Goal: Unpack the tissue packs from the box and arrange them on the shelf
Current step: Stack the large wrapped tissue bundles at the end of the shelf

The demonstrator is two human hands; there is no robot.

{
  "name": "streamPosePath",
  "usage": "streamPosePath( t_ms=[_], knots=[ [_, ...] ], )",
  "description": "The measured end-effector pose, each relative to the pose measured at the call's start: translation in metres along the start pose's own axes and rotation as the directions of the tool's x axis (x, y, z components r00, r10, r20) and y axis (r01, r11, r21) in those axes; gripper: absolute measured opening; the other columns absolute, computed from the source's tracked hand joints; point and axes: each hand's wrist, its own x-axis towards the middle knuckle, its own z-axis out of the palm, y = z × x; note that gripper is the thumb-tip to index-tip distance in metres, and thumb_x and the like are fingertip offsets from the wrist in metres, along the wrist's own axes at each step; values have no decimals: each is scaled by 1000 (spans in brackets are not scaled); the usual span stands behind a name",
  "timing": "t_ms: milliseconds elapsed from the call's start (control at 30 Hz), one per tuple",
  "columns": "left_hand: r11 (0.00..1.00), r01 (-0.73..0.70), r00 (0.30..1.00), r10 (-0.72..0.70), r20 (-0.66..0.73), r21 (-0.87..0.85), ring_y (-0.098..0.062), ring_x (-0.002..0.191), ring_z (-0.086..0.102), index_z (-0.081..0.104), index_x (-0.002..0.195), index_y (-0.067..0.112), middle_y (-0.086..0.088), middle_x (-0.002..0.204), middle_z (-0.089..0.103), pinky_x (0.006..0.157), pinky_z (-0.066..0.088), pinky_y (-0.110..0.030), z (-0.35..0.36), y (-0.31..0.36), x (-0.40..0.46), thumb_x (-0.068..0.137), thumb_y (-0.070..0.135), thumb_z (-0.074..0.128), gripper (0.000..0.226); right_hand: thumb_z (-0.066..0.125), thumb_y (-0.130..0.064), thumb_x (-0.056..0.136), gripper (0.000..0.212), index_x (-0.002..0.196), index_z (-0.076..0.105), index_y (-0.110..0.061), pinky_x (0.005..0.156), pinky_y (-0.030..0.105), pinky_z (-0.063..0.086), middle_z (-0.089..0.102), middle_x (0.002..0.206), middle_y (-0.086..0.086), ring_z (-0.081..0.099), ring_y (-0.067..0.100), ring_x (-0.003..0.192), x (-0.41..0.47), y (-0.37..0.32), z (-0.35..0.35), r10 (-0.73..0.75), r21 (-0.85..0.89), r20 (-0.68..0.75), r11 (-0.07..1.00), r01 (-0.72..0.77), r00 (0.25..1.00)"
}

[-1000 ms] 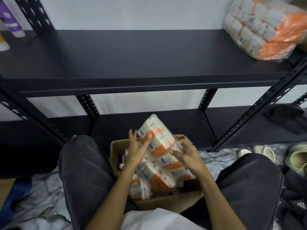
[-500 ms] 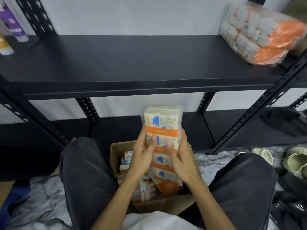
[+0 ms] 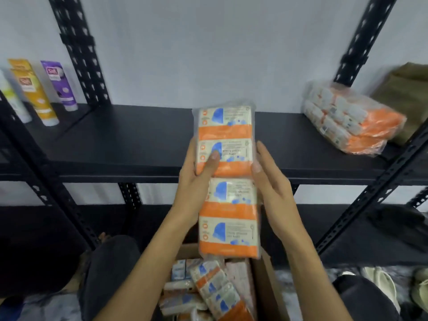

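A long clear-wrapped bundle of orange, white and blue tissue packs (image 3: 228, 205) is held upright in front of the black shelf (image 3: 139, 144). My left hand (image 3: 196, 177) grips its left side, thumb across the front. My right hand (image 3: 268, 181) presses against its right side. The bundle's top reaches over the shelf board. Below it, the cardboard box (image 3: 266, 279) between my knees holds several more tissue packs (image 3: 208, 290). Another wrapped bundle of tissue packs (image 3: 347, 119) lies on the shelf at the right.
Upright tubes (image 3: 34, 93) stand at the shelf's left end beside a black perforated post (image 3: 78, 52). An olive bag (image 3: 407, 98) sits at the far right. A lower shelf (image 3: 347, 232) holds a dark item. Sandals (image 3: 382, 286) lie on the floor at the right.
Both hands have lifted the bundle out of the box and up to the level of the upper shelf. The camera has tilted upward.
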Motion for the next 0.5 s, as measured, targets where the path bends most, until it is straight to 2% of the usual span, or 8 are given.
streamPosePath(
  t_ms=[33,100,167,233,333,433,500],
  knots=[
    [1000,19,1000,-19,-15,-17,-27,105,74,53,135,30,-3,120,74,84,62,-45,0,8,15,102,30,59,34,51,-23,101,58,156,32,-24,82,22,58,68,119,-30,67,2,112,10,-5,-3,-1,2,18,1000,1,1000],
    [997,82,994,-82,-77,-8,-26,101,75,53,134,27,-4,117,75,82,62,-46,1,16,47,99,36,64,38,57,-18,100,52,150,42,-24,84,30,60,71,122,-17,70,12,112,32,-8,-3,-14,-31,50,999,15,999],
    [986,166,979,-160,-126,34,-26,97,76,52,136,22,-6,115,75,79,63,-45,4,20,78,97,43,66,47,61,-16,100,38,137,57,-25,86,42,61,73,119,-1,73,23,106,57,0,-1,-9,-51,-24,999,7,1000],
    [971,238,969,-236,-72,10,-29,100,75,58,135,16,-10,114,76,84,62,-47,6,24,103,97,51,62,51,65,-17,98,32,130,63,-23,83,47,61,76,113,4,75,26,99,83,7,1,44,-12,-144,999,-46,989],
    [960,280,960,-280,9,23,-31,100,75,68,122,11,-15,111,76,88,60,-46,3,22,126,100,41,58,38,63,-18,99,22,121,67,-18,76,43,63,76,107,9,76,27,91,118,15,-6,193,35,-204,981,-190,960],
    [940,292,954,-299,13,175,-27,99,75,55,136,17,-11,114,75,89,60,-45,1,8,140,102,25,57,35,60,-13,100,23,121,66,-8,65,32,62,75,97,7,76,20,77,143,19,-14,265,-34,-225,960,-279,938],
    [922,308,949,-314,-11,234,-25,97,76,47,141,24,-8,117,74,87,61,-43,2,1,147,102,28,55,39,63,-11,98,19,116,67,-10,57,25,58,73,92,2,73,13,69,152,21,-18,283,-69,-230,950,-306,931]
  ],
)
